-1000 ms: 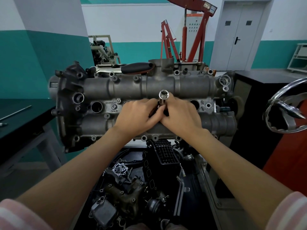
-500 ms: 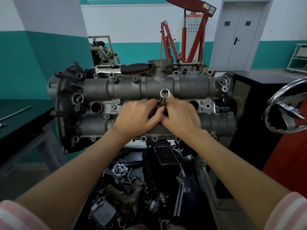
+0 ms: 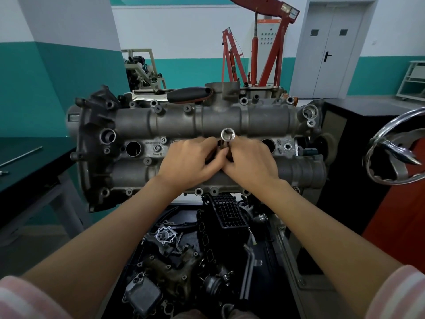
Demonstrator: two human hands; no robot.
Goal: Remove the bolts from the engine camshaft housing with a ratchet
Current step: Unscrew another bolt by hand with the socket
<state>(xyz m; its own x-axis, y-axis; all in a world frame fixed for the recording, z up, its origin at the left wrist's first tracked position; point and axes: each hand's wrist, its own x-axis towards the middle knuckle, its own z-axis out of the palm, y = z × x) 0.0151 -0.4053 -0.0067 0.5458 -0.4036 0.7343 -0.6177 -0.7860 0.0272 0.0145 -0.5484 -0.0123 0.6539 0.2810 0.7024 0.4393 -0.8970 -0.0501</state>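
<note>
**Both hands on socket at mid camshaft housing**

Camshaft housing [image 3: 230, 120], grey cast alloy, sits across centre of view on the engine stand, long axis L–R. Cast writing near the left plug hole reads approx "Fera ID"; a longer part no. above it is too blurred to read.

A chrome socket [image 3: 227, 135] stands upright at the housing's mid valley, open end facing the camera. Left hand [image 3: 190, 162] and right hand [image 3: 250, 163] meet at it, thumbs touching just below. Fingers of both are curled in around the socket's dark lower shaft, pinching it from either side; fingertips mostly hidden behind the knuckles, so exact grip can't be told. Whether a bolt sits under the socket can't be seen.

Ratchet [image 3: 174, 96], black grip w/ chrome shank, lies unheld along the housing's far top edge, left of centre. Several bolts [image 3: 157, 148] show seated in the housing flanges & centre strip.

Below the housing: black tray [image 3: 128, 254] of loose engine parts, incl. a black plastic intake piece [image 3: 227, 212]. Right: chrome handwheel [image 3: 395, 153] of the stand. Behind: red engine hoist [image 3: 271, 42], grey double door [image 3: 328, 49]. Left: dark bench [image 3: 27, 166] w/ a thin metal rod [image 3: 21, 156] on it. Pink-striped sleeves at bottom corners.
</note>
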